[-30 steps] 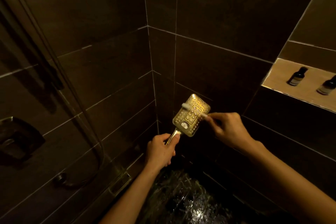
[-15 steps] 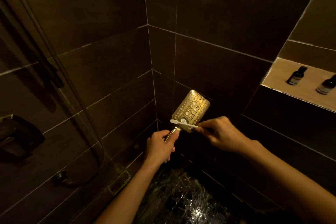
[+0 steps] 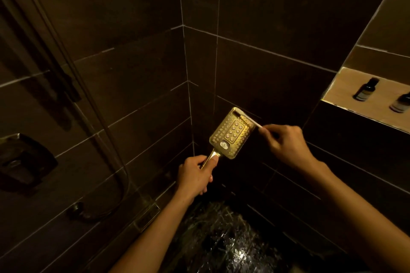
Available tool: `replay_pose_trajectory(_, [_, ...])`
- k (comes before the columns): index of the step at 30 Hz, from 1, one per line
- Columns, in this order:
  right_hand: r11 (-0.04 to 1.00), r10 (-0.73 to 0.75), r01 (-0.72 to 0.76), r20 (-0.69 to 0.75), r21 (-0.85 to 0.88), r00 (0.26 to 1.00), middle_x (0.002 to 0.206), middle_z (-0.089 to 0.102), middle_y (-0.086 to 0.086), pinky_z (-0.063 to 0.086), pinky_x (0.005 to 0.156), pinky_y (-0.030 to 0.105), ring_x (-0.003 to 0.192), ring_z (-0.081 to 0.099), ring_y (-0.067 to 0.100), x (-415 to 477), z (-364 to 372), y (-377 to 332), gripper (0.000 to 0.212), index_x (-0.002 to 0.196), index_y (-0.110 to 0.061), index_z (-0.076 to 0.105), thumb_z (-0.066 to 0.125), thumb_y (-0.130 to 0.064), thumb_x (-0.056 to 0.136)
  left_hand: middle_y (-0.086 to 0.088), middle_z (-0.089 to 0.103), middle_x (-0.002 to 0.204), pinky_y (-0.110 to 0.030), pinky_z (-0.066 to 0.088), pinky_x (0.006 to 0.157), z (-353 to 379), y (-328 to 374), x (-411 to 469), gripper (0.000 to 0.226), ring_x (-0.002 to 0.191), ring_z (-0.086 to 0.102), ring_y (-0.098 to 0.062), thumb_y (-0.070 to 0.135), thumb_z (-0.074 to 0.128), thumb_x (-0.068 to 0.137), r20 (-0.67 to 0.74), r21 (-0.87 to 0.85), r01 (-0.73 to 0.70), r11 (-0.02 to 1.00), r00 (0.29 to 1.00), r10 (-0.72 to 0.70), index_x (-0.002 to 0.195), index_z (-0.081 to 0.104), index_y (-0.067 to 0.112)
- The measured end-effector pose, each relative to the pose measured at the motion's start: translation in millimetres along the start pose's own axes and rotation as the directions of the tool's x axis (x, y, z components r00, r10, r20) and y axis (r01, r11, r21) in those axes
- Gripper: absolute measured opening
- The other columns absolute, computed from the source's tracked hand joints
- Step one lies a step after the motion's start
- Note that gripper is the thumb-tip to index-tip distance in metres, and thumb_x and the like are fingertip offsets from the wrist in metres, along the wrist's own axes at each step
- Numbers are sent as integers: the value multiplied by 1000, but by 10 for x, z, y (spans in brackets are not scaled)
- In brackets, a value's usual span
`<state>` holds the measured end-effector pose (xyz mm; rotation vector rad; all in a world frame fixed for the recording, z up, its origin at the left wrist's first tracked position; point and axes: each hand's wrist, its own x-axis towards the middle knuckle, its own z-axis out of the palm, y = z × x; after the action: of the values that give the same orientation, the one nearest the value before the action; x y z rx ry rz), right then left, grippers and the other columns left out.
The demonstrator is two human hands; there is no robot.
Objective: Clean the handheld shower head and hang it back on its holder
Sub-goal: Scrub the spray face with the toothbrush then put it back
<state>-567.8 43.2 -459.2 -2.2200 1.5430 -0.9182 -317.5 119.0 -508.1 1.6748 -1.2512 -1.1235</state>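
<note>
The cleaning step is under way and the hanging step has not begun. The left hand (image 3: 195, 175) is curled round the slim handle with its thumb lying up the stem, and it holds the gold shower head (image 3: 231, 136) just above itself, nozzle face turned toward the camera. The right hand (image 3: 286, 144), up and to the right of the left one, pinches a small white brush (image 3: 255, 123) between thumb and fingertips. The working end of the brush lies along the far top edge of the head, just left of those fingertips. How clean the face is cannot be judged in this dim light, though a pale patch shows at the end nearest the left thumb. What remains is probably any last scrubbing and a rinse, then carrying the head to its holder. That holder cannot be picked out with certainty; a dark wall fitting (image 3: 24, 159) sits well to the left of the left hand, with the hose (image 3: 124, 162) looping down between them. Compared with half a second ago, the brush has gone from the bottom of the face, next to the handle, up to the top edge. The right hand has risen and moved outward with it, while the left hand's grip looks unchanged.
</note>
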Motion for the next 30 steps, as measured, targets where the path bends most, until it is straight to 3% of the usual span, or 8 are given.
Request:
replay_pose_trajectory(4, [965, -258, 252, 376, 65, 890, 67, 69, -4, 42, 44, 22, 56, 61, 14, -138, 38, -225, 20, 113, -24, 75, 58, -27, 102, 0, 65, 57, -21, 40, 37, 10, -3, -6, 29, 40, 54, -15, 51, 59, 93, 4, 4, -10, 1000, 1000, 10, 86, 71, 26])
replay_pose_trajectory(9, [998, -38, 39, 31, -46, 999, 67, 68, -4, 46, 44, 23, 50, 58, 10, 94, -43, -34, 25, 114, -15, 76, 58, -29, 103, 0, 63, 56, -21, 38, 37, 0, -6, -2, 30, 38, 52, -12, 49, 59, 94, 4, -12, 5, 1000, 1000, -5, 82, 70, 23])
replay_pose_trajectory(11, [994, -100, 106, 168, -25, 981, 65, 67, -2, 44, 44, 22, 50, 58, 10, 74, -66, -95, 24, 111, -17, 76, 57, -29, 103, 0, 63, 56, -21, 38, 36, -4, -18, -4, 29, 38, 52, -13, 49, 59, 93, 6, -17, 11, 1000, 1000, -11, 82, 70, 24])
replay_pose_trajectory(14, [969, -227, 248, 459, 17, 859, 69, 68, -2, 48, 48, 25, 57, 63, 13, -51, -12, -238, 20, 107, -23, 74, 56, -30, 103, 1, 63, 55, -20, 36, 36, -21, -36, -10, 28, 38, 51, -12, 49, 59, 94, 6, -27, 5, 1000, 1000, -5, 82, 70, 26])
replay_pose_trajectory(18, [994, -72, 80, 116, -68, 991, 66, 68, 2, 45, 46, 27, 51, 60, 15, 162, -96, -72, 25, 110, -18, 75, 55, -31, 103, 1, 63, 57, -20, 37, 36, -35, -47, -3, 26, 38, 51, -11, 48, 59, 94, 14, -40, 7, 999, 1000, -7, 89, 71, 25])
replay_pose_trajectory(22, [965, -245, 263, 406, 13, 880, 68, 69, 5, 44, 48, 22, 56, 61, 18, 23, 22, -270, 27, 105, -15, 76, 55, -32, 103, 0, 63, 57, -20, 36, 36, -36, -64, -1, 26, 37, 50, -11, 47, 60, 94, 14, -51, 2, 999, 1000, -1, 88, 71, 24])
replay_pose_trajectory(27, [997, -56, 61, 95, -54, 994, 65, 68, 5, 39, 46, 25, 49, 56, 18, 167, -35, -104, 23, 107, -17, 76, 56, -27, 103, 1, 62, 55, -21, 36, 36, -51, -89, -8, 25, 37, 49, -11, 46, 60, 94, 16, -72, 10, 997, 1000, -9, 92, 72, 24])
replay_pose_trajectory(30, [976, -212, 217, 324, 21, 922, 64, 66, 4, 38, 46, 19, 57, 60, 22, 46, -3, -255, 20, 104, -22, 75, 56, -28, 103, 0, 62, 55, -21, 35, 36, -63, -89, -27, 27, 37, 49, -12, 47, 60, 94, 20, -90, 11, 996, 1000, -9, 91, 72, 24])
